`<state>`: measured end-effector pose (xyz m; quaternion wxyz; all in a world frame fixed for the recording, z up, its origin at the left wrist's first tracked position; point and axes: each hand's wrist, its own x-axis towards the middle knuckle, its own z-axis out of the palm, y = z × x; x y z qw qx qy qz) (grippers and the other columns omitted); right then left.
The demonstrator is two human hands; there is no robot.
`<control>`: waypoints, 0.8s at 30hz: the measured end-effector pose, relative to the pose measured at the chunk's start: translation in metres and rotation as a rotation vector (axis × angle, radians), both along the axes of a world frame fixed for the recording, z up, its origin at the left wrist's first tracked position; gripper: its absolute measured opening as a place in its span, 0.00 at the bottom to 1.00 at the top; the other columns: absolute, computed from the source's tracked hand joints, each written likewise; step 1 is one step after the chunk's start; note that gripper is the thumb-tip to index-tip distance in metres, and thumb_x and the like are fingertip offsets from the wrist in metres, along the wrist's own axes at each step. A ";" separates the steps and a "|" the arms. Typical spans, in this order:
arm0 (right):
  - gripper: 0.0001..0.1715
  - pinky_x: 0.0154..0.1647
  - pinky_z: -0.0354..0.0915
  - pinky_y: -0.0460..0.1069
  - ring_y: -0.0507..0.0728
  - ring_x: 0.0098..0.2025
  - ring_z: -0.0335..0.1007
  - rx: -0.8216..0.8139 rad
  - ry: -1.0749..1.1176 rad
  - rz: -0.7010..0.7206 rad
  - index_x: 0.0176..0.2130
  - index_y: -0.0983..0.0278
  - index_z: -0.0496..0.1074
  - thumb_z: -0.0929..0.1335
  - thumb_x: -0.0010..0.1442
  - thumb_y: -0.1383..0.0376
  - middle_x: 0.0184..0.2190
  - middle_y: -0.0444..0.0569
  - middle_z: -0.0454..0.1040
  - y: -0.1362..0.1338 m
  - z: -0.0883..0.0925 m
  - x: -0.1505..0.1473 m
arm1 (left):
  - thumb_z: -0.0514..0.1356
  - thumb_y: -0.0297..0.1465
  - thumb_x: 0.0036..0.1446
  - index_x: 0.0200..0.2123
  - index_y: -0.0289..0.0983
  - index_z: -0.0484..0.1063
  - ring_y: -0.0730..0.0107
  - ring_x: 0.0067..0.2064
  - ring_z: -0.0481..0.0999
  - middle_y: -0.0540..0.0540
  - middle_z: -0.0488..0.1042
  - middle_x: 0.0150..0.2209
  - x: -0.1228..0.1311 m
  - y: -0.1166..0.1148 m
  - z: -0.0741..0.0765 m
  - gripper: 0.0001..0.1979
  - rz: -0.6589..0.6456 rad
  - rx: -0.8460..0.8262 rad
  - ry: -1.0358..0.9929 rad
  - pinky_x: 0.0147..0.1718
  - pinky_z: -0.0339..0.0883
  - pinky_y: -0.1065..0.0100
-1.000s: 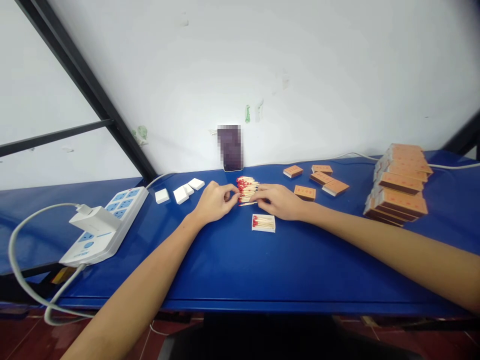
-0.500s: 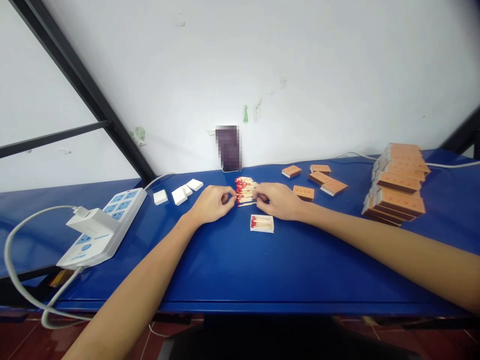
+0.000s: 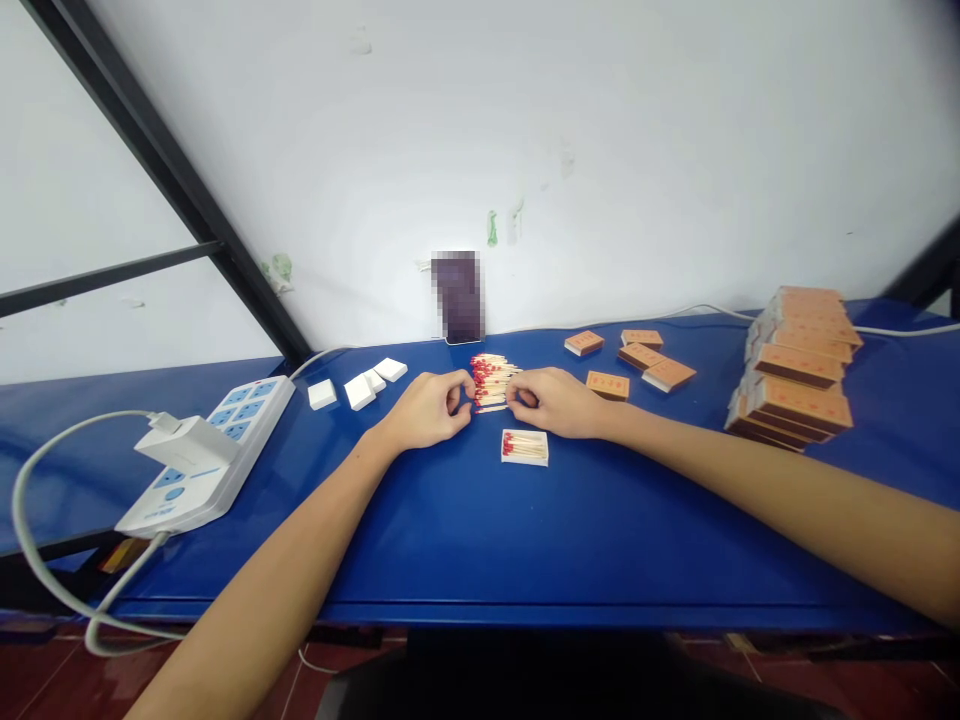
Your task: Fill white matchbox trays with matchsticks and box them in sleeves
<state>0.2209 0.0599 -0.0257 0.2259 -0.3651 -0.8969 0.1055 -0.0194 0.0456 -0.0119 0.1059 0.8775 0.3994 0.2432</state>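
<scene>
A loose pile of red-tipped matches lies on the blue table between my two hands. My left hand is at the red heads, its thumb and index finger curved with a gap between them. At the plain stick ends is my right hand, its thumb and index finger likewise curved and a little apart. Neither hand visibly holds a match. Just in front of the pile sits a white matchbox tray partly filled with matches, their heads pointing left.
Several white trays lie left of my hands, near a power strip with a plugged-in charger. Orange matchbox sleeves are scattered at right, beside a tall stack of matchboxes. A blurred dark phone-like object leans on the wall.
The thumb and index finger of my left hand have parted slightly at the match heads. My right hand has barely moved. The tray stays in place.
</scene>
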 end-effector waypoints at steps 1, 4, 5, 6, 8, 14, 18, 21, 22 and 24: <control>0.04 0.28 0.47 0.46 0.49 0.25 0.57 -0.002 0.001 0.007 0.32 0.63 0.71 0.65 0.57 0.68 0.24 0.40 0.67 0.000 0.000 0.000 | 0.57 0.25 0.50 0.35 0.37 0.68 0.77 0.21 0.62 0.57 0.64 0.20 0.000 0.000 0.000 0.07 -0.002 -0.002 0.000 0.25 0.55 0.72; 0.04 0.28 0.47 0.46 0.49 0.25 0.57 -0.009 -0.001 0.027 0.33 0.63 0.71 0.65 0.58 0.68 0.23 0.40 0.66 -0.001 0.000 0.000 | 0.56 0.24 0.49 0.34 0.37 0.69 0.77 0.20 0.61 0.57 0.63 0.19 0.000 -0.001 0.000 0.07 -0.014 -0.013 0.006 0.24 0.55 0.72; 0.04 0.28 0.47 0.46 0.49 0.25 0.58 -0.010 -0.001 0.033 0.33 0.63 0.71 0.65 0.59 0.68 0.23 0.40 0.66 -0.001 0.001 0.000 | 0.56 0.24 0.49 0.33 0.37 0.69 0.77 0.20 0.61 0.57 0.63 0.19 0.000 -0.001 0.000 0.06 -0.015 -0.014 0.008 0.25 0.55 0.72; 0.04 0.28 0.47 0.45 0.49 0.25 0.58 -0.009 0.003 0.038 0.34 0.63 0.71 0.65 0.59 0.68 0.23 0.40 0.66 -0.001 0.001 0.000 | 0.56 0.24 0.49 0.33 0.37 0.69 0.77 0.20 0.61 0.57 0.63 0.19 0.000 -0.001 0.000 0.06 -0.013 -0.015 0.010 0.25 0.56 0.72; 0.05 0.29 0.48 0.45 0.49 0.26 0.58 0.000 0.014 0.048 0.35 0.63 0.71 0.65 0.60 0.68 0.24 0.40 0.66 -0.002 0.001 0.000 | 0.57 0.25 0.49 0.33 0.37 0.70 0.77 0.20 0.61 0.57 0.63 0.19 0.001 -0.002 0.001 0.06 -0.007 -0.016 0.012 0.25 0.56 0.72; 0.11 0.32 0.53 0.46 0.51 0.28 0.62 0.027 0.018 0.096 0.42 0.63 0.75 0.65 0.61 0.68 0.26 0.43 0.70 -0.001 0.000 0.001 | 0.58 0.25 0.51 0.35 0.37 0.72 0.78 0.20 0.61 0.57 0.63 0.19 0.001 -0.002 0.001 0.07 -0.004 -0.015 0.028 0.25 0.56 0.72; 0.15 0.37 0.57 0.47 0.53 0.33 0.67 0.053 0.016 0.129 0.46 0.63 0.77 0.64 0.62 0.68 0.33 0.47 0.76 0.000 -0.001 0.001 | 0.57 0.25 0.51 0.35 0.37 0.73 0.77 0.21 0.63 0.57 0.64 0.19 0.001 0.000 -0.001 0.08 0.008 0.005 0.030 0.25 0.56 0.72; 0.16 0.37 0.58 0.47 0.53 0.33 0.68 0.066 -0.005 0.130 0.47 0.62 0.78 0.64 0.63 0.67 0.35 0.49 0.77 0.000 -0.001 0.001 | 0.57 0.25 0.52 0.35 0.37 0.74 0.77 0.21 0.63 0.56 0.65 0.20 0.001 0.001 -0.001 0.08 0.009 0.011 0.035 0.25 0.56 0.72; 0.16 0.37 0.59 0.47 0.53 0.33 0.68 0.070 -0.013 0.127 0.47 0.63 0.78 0.64 0.63 0.67 0.35 0.49 0.77 0.000 -0.001 0.001 | 0.57 0.25 0.52 0.35 0.36 0.74 0.77 0.21 0.63 0.56 0.65 0.20 0.001 0.001 -0.001 0.08 0.011 0.011 0.037 0.25 0.56 0.73; 0.16 0.37 0.59 0.47 0.53 0.33 0.68 0.076 -0.025 0.121 0.47 0.63 0.78 0.64 0.64 0.66 0.35 0.49 0.77 0.000 -0.001 0.001 | 0.57 0.25 0.53 0.36 0.36 0.74 0.77 0.21 0.63 0.56 0.65 0.19 0.001 0.001 -0.001 0.08 0.018 0.010 0.041 0.25 0.56 0.73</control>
